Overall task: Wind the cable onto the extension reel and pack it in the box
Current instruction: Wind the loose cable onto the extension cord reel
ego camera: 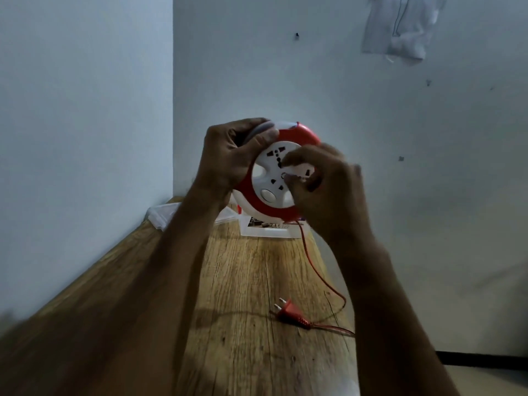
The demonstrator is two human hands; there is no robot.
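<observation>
Left hand (228,158) grips the red-and-white reel (278,172); blurred right hand (323,184) pinches its face, hiding part; the box (271,231) behind is mostly hidden

The extension reel (271,178), red with a white socket face, is held up in the air above the wooden table (243,281). The left hand (228,155) grips its upper left edge, and the right hand (323,184) has curled fingers on the white face. A red cable (317,270) hangs from under the reel to the table and ends in a red plug (291,311). Behind the reel lies a clear plastic box (268,230)
</observation>
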